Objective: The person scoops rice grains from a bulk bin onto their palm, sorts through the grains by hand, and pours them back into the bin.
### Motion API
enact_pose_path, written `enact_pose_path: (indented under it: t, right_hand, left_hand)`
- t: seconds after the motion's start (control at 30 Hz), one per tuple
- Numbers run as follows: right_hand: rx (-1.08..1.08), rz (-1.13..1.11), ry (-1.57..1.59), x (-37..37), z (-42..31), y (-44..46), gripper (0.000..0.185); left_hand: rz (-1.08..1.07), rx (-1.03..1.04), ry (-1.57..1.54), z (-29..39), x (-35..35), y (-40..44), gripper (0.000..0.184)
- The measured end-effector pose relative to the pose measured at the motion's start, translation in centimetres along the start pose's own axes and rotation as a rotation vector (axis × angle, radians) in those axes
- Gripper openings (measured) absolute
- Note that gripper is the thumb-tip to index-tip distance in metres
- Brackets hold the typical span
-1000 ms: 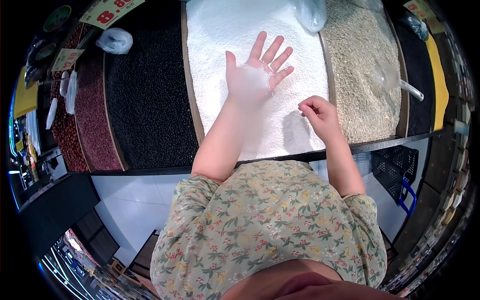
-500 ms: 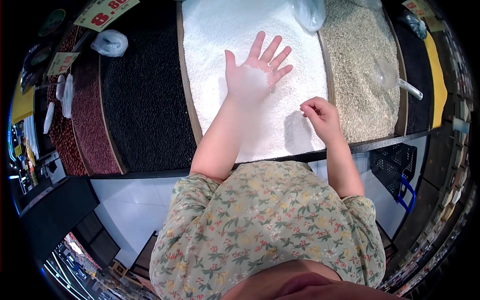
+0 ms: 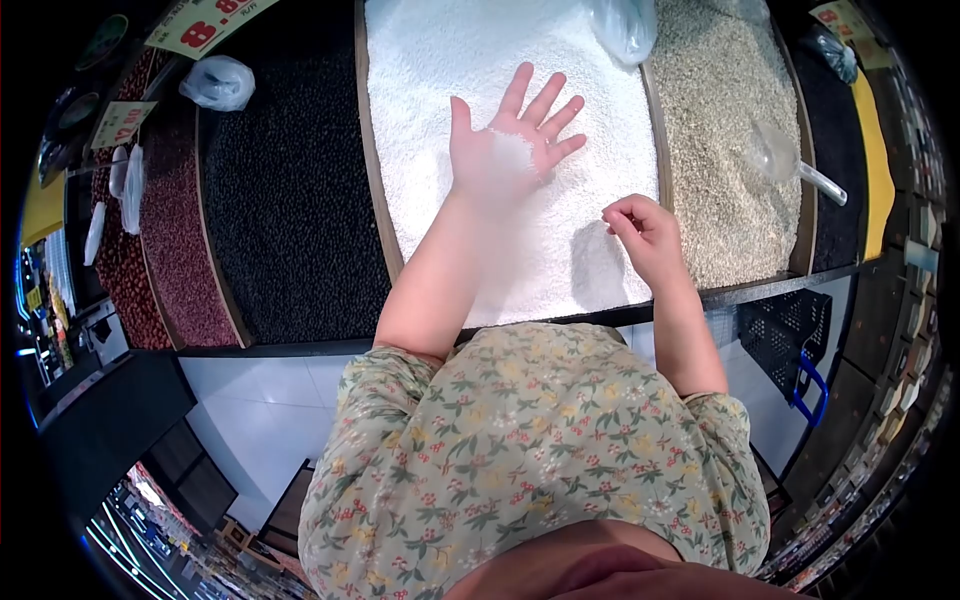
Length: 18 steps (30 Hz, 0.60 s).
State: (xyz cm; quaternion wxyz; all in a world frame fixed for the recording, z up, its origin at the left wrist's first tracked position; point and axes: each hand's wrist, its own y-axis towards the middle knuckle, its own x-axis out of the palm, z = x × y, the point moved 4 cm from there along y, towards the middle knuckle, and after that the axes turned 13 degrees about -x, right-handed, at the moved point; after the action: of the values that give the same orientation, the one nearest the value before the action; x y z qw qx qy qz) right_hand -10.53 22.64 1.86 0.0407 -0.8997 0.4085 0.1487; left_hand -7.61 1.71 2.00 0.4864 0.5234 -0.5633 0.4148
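Note:
Above the bin of fine white grain (image 3: 425,85), my left hand (image 3: 508,150) is stretched out palm up with the fingers spread. A small heap of white grains (image 3: 510,155) lies on its palm; a hazy blur covers the wrist and lower palm. My right hand (image 3: 648,238) is over the near right part of the same bin, its thumb and fingers curled together. What is between those fingertips, if anything, is too small to make out. Its shadow falls on the grain to the left.
Black grain (image 3: 285,210) fills the bin on the left, beyond it reddish grain (image 3: 185,220). Beige grain (image 3: 720,120) lies to the right with a clear scoop (image 3: 780,155) in it. Plastic bags (image 3: 625,30) and price signs (image 3: 208,25) stand around. A black basket (image 3: 785,335) is below right.
Both hands keep nearly the same pose and place. The view has shifted very slightly.

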Motion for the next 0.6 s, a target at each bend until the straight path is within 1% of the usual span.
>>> enact_pose_path:
  t: [0.07,0.2,0.3,0.4,0.47,0.53,0.6]
  right_hand:
    - [-0.018,0.000,-0.006,-0.1,0.1,0.2,0.008]
    - [-0.023,-0.003,-0.033,0.0,0.0,0.1,0.008]
    - [-0.020,0.000,-0.020,0.0,-0.1,0.2,0.007]
    - [-0.040,0.005,-0.018,0.0,-0.4,0.4,0.007]
    - [-0.049,0.012,-0.010,0.0,-0.6,0.6,0.007]
    - [-0.054,0.018,-0.003,0.1,-1.1,0.8,0.007]
    - [-0.134,0.001,-0.083,-0.1,-2.4,1.3,0.006]
  left_hand:
    - [0.089,-0.028,0.185,-0.3,0.2,-0.1,0.085]
    - [0.073,-0.041,0.150,-0.1,-0.1,0.0,0.085]
    - [0.071,0.010,0.174,0.3,-0.1,0.0,0.085]
    - [0.084,0.007,0.165,0.1,0.2,-0.1,0.085]
    - [0.132,-0.048,0.222,-0.4,0.4,-0.1,0.085]
    - [0.142,-0.026,0.223,-0.2,0.2,-0.2,0.085]
    - [0.149,-0.007,0.226,-0.1,0.2,0.0,0.085]
